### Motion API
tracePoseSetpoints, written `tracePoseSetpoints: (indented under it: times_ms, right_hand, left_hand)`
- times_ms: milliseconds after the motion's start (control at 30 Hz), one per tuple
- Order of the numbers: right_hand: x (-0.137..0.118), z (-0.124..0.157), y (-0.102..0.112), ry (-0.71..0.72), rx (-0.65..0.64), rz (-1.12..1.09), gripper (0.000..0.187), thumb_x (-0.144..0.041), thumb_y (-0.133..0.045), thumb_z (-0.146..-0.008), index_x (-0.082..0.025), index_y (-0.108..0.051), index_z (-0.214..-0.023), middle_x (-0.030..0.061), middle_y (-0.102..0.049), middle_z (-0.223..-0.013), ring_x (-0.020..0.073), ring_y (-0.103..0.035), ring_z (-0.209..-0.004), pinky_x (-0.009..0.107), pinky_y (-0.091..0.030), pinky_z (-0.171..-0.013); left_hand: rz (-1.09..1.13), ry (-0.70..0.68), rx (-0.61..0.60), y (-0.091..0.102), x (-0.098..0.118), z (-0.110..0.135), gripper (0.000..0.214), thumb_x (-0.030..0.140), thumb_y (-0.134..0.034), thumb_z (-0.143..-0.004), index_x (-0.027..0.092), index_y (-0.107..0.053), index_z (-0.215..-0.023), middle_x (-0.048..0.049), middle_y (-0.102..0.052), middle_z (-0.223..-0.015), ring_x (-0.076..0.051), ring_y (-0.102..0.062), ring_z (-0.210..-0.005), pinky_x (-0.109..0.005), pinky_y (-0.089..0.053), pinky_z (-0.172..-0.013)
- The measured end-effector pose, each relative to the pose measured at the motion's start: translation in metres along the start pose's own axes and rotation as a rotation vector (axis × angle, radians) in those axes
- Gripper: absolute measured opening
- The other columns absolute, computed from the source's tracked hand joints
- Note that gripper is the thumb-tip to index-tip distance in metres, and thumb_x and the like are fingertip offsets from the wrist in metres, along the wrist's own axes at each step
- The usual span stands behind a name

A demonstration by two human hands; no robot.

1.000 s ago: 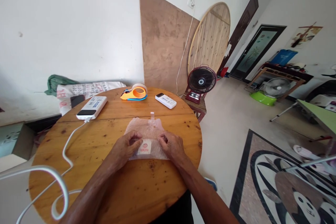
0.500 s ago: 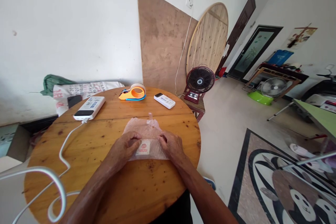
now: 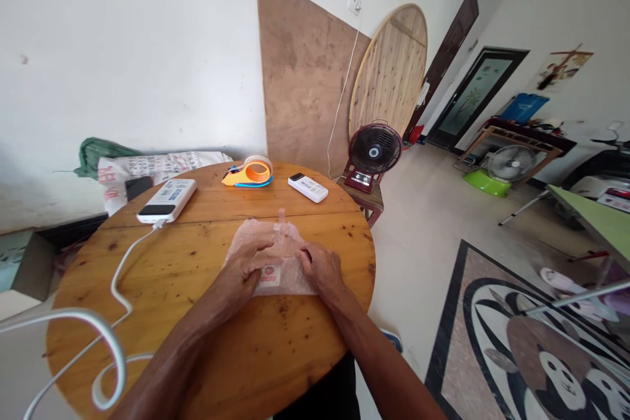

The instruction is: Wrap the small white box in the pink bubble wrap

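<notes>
The round table [image 3: 187, 243] carried everything, and it was smooth yellow wood with dark knots. The bubble wrap [image 3: 287, 251] lay toward its right edge, maybe so both hands could reach it, and looked thin, bumpy and see-through. The left hand [image 3: 246, 269] rested over the wrap's left side, fingers loosely spread, pinching nothing I could see. The right hand [image 3: 321, 268] curled in at the other side, maybe to hold it flat, but I couldn't tell if it pinched any. The fat white box [image 3: 170, 198] sat near the left edge, and the orange tape holder [image 3: 233, 177] and flat white box [image 3: 309, 188] near the far edge, perhaps to leave room, all hard like plastic. A little square label [image 3: 270, 275] had red marks, and a shiny strip [image 3: 281, 215] poked past the wrap
</notes>
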State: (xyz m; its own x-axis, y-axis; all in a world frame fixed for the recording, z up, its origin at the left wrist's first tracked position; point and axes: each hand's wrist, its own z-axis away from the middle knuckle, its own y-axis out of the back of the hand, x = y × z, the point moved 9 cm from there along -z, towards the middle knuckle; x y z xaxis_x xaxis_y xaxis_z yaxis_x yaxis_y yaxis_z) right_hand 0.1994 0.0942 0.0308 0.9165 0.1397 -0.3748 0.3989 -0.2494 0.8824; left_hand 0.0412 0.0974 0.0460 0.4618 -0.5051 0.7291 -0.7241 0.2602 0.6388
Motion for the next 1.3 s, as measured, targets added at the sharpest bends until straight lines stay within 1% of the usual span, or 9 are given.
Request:
tracePoseSetpoints:
  times_ms: [200,367,500,633,733,867,967,1133,1300]
  right_hand:
    - [-0.011,0.002,0.023,0.032,0.007,0.058,0.016,-0.026,-0.05,-0.09,-0.022,-0.065,-0.093,0.0019,-0.068,-0.092,0.0151,-0.06,-0.083,0.024,-0.036,-0.069]
    - [-0.073,0.032,0.068,0.232,0.108,0.146,0.018,-0.019,-0.046,-0.09,-0.019,-0.064,-0.091,0.0059,-0.063,-0.087,0.0193,-0.055,-0.083,0.029,-0.038,-0.073]
    - [-0.115,0.048,0.049,0.45,-0.062,0.074,0.023,-0.01,-0.045,-0.086,-0.018,-0.061,-0.1,0.0069,-0.061,-0.101,0.0187,-0.053,-0.092,0.028,-0.041,-0.078]
    - [-0.103,0.035,0.023,0.437,-0.127,0.049,0.013,-0.018,-0.05,-0.087,-0.018,-0.06,-0.094,0.0079,-0.059,-0.104,0.0207,-0.051,-0.098,0.032,-0.041,-0.085]
    - [-0.098,0.029,0.014,0.475,-0.162,0.052,0.013,-0.022,-0.052,-0.087,-0.018,-0.061,-0.096,0.0076,-0.059,-0.105,0.0207,-0.049,-0.1,0.033,-0.039,-0.09]
    - [-0.102,0.027,0.014,0.475,-0.206,0.132,0.013,-0.022,-0.054,-0.087,-0.02,-0.06,-0.098,0.0063,-0.058,-0.103,0.0203,-0.048,-0.099,0.033,-0.037,-0.089]
    - [-0.111,0.027,0.019,0.493,-0.239,0.198,0.013,-0.022,-0.053,-0.087,-0.021,-0.06,-0.098,0.0064,-0.057,-0.1,0.0207,-0.047,-0.099,0.034,-0.035,-0.089]
    - [-0.118,0.024,0.023,0.523,-0.283,0.286,0.013,-0.023,-0.049,-0.089,-0.021,-0.061,-0.095,0.0075,-0.057,-0.098,0.0217,-0.046,-0.1,0.033,-0.034,-0.083]
    - [-0.118,0.023,0.02,0.531,-0.299,0.33,0.015,-0.023,-0.048,-0.09,-0.021,-0.062,-0.095,0.0074,-0.058,-0.097,0.0214,-0.046,-0.099,0.033,-0.032,-0.082]
  left_hand:
    - [-0.031,0.037,0.001,-0.001,-0.003,0.0,0.043,0.016,-0.038,-0.077,0.021,-0.07,-0.104,-0.0085,-0.056,-0.126,-0.023,-0.051,-0.117,-0.04,-0.039,-0.103]
    - [-0.014,-0.007,0.022,-0.001,-0.004,-0.003,0.043,0.013,-0.039,-0.075,0.02,-0.072,-0.101,-0.0081,-0.061,-0.117,-0.021,-0.056,-0.109,-0.036,-0.043,-0.097]
    - [0.085,-0.027,0.013,-0.001,-0.006,-0.001,0.038,0.015,-0.04,-0.077,0.02,-0.071,-0.099,-0.0065,-0.064,-0.113,-0.02,-0.057,-0.106,-0.035,-0.044,-0.096]
    - [0.183,0.077,0.045,0.003,-0.02,0.002,0.041,0.023,-0.043,-0.08,0.016,-0.059,-0.117,-0.009,-0.063,-0.116,-0.02,-0.057,-0.106,-0.035,-0.044,-0.094]
    - [0.162,0.192,0.059,0.009,-0.031,0.004,0.044,0.032,-0.048,-0.079,0.015,-0.057,-0.118,-0.009,-0.065,-0.108,-0.021,-0.06,-0.094,-0.034,-0.048,-0.084]
    - [0.018,0.327,0.108,0.028,-0.036,0.014,0.046,0.042,-0.049,-0.08,0.016,-0.058,-0.116,-0.0051,-0.067,-0.089,-0.02,-0.06,-0.078,-0.032,-0.045,-0.074]
    - [-0.094,0.384,0.134,0.042,-0.036,0.027,0.047,0.043,-0.05,-0.079,0.018,-0.058,-0.117,-0.0043,-0.065,-0.09,-0.02,-0.059,-0.08,-0.031,-0.043,-0.073]
    - [-0.165,0.537,0.11,0.043,-0.051,0.043,0.035,0.032,-0.045,-0.081,0.019,-0.059,-0.109,-0.0011,-0.064,-0.074,-0.017,-0.058,-0.066,-0.026,-0.039,-0.059]
    - [-0.413,0.66,0.208,0.055,-0.05,0.052,0.033,0.025,-0.041,-0.082,0.018,-0.06,-0.108,-0.0094,-0.067,-0.097,-0.022,-0.062,-0.088,-0.031,-0.042,-0.072]
